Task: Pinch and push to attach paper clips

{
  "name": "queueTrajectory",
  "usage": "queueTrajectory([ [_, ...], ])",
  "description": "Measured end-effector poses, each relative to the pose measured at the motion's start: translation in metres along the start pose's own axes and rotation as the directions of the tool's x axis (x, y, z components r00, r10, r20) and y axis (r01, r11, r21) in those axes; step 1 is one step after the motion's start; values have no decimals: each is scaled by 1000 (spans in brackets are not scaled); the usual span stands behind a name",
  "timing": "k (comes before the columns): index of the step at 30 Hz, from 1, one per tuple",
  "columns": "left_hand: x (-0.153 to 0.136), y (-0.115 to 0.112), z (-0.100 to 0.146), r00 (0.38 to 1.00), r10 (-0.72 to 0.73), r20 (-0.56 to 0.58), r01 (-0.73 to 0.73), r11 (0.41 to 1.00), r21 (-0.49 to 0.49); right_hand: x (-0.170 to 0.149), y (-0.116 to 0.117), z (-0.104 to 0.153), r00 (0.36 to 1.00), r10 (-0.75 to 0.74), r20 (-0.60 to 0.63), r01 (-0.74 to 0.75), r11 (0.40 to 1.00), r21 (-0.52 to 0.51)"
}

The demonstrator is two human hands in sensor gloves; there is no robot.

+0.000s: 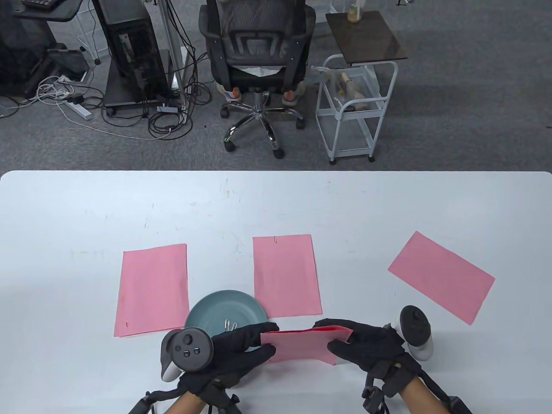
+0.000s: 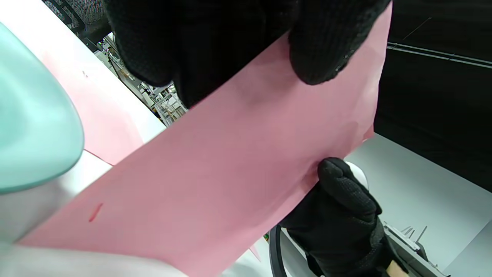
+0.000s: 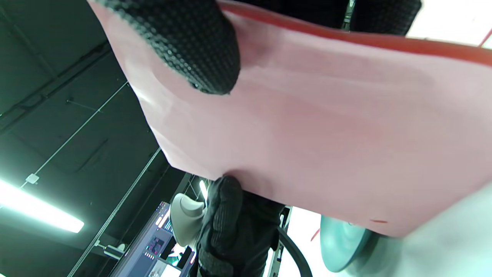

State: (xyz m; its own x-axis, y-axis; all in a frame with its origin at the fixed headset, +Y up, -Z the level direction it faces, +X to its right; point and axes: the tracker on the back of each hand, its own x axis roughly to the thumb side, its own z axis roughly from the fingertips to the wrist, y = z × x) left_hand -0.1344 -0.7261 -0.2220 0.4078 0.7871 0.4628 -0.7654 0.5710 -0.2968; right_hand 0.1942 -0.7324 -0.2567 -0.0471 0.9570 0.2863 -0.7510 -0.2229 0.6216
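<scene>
The left hand (image 1: 235,347) and right hand (image 1: 366,345) grip opposite ends of a pink sheet (image 1: 302,345), fingers pinching its edges (thumbs underneath). Paper clips (image 1: 230,324) lie in the teal plate (image 1: 211,308) just behind.

On the white table (image 1: 86,207) we see three pink sheets (image 1: 152,289) (image 1: 286,274) (image 1: 440,276) lying flat and a teal plate (image 1: 215,308) between the left and middle sheets
</scene>
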Motion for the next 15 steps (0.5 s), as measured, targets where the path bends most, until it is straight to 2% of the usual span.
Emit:
queueTrajectory([
  [9, 6, -4, 0, 999, -15, 37, 14, 999, 30, 0, 4, -3, 998, -62, 12, 62, 998, -25],
  [15, 3, -8, -2, 999, -30, 15, 30, 999, 26, -6, 9, -4, 998, -63, -24, 64, 998, 20],
])
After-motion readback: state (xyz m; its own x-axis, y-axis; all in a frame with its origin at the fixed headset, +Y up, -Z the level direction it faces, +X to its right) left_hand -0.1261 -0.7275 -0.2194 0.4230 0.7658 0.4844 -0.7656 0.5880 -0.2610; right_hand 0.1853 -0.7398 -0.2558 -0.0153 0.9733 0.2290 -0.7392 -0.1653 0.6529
